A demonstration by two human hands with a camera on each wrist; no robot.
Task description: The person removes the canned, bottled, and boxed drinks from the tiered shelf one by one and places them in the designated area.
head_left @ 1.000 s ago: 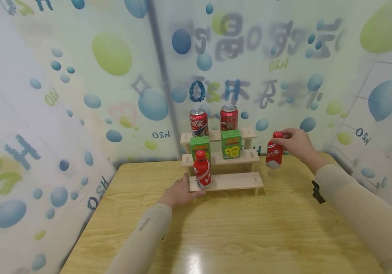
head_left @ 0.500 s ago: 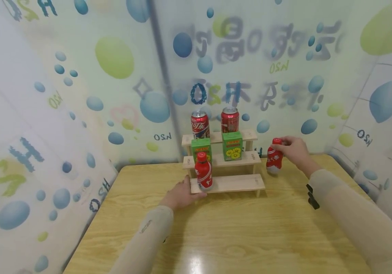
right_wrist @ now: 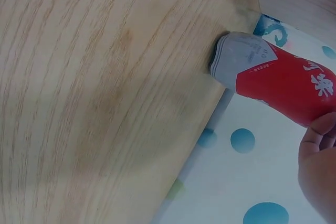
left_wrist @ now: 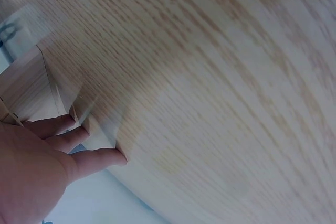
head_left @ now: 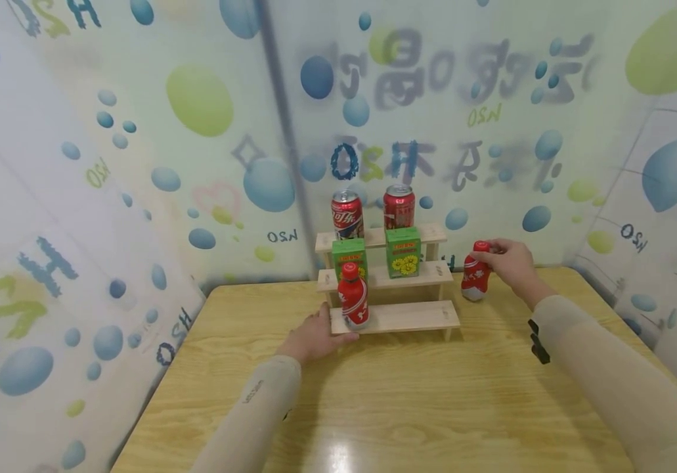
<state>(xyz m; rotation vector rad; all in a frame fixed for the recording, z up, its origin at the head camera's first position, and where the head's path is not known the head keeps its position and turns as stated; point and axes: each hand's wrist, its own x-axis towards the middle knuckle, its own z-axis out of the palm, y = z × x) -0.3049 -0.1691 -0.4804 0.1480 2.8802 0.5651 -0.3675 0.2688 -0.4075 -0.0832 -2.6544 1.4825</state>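
In the head view, my right hand [head_left: 512, 263] pinches a red cola bottle [head_left: 475, 279] near its cap, right of a three-step wooden display stand [head_left: 412, 317]. The right wrist view shows this bottle's grey base [right_wrist: 239, 59] at the tabletop; I cannot tell whether it touches. My left hand [head_left: 311, 338] rests at the stand's lower left end, thumb along the front edge. In the left wrist view, its fingers [left_wrist: 97, 162] look fairly straight beside the wood. A second red bottle [head_left: 353, 299] stands on the lowest step's left side.
Two green drink cartons, the right one [head_left: 403, 253] in full sight, stand on the middle step. A red can [head_left: 347, 215] and another red can [head_left: 399, 207] stand on the top step. Behind the wooden table [head_left: 409, 401] is a patterned curtain wall [head_left: 196, 164].
The right hand has lowered the bottle toward the table, to the right of the stand. The left hand keeps its place at the stand, and the head view has shifted slightly.
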